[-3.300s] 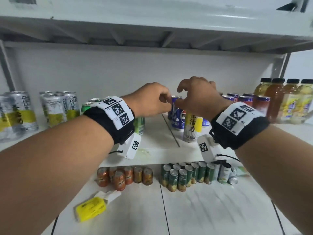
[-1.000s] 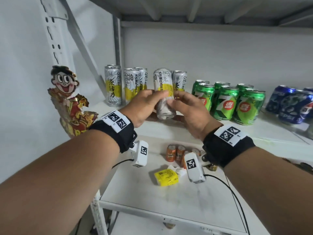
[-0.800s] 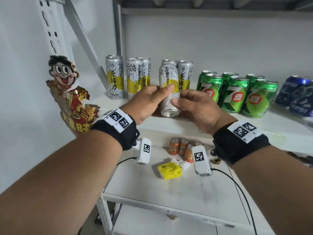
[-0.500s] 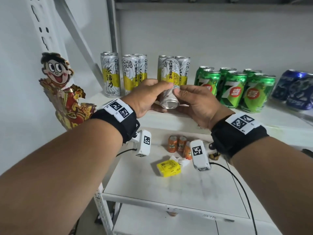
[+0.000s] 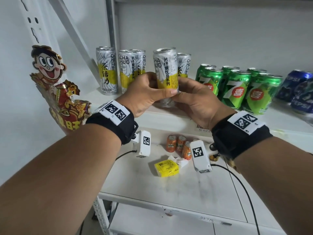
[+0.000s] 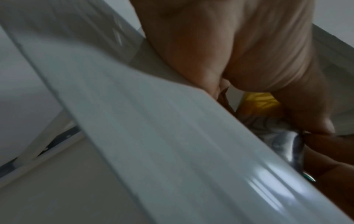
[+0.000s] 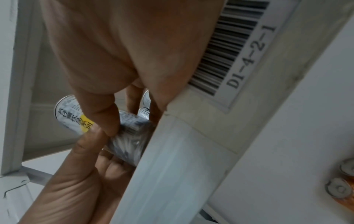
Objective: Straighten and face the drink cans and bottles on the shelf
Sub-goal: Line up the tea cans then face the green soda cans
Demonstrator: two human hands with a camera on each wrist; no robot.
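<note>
- Nearest, both hands curl round one tall silver-and-yellow can (image 5: 166, 77): left hand (image 5: 144, 94) with thumb across the front, right hand (image 5: 194, 100) opposite, thumbs pinching its lower half.
- The can is upright at the shelf (image 5: 169, 116) front edge; whether its base rests there is hidden.
- Best turn it gently until its label matches the leftmost can (image 5: 107, 72), then line it up.
- Beyond stand green cans (image 5: 237, 87).
</note>
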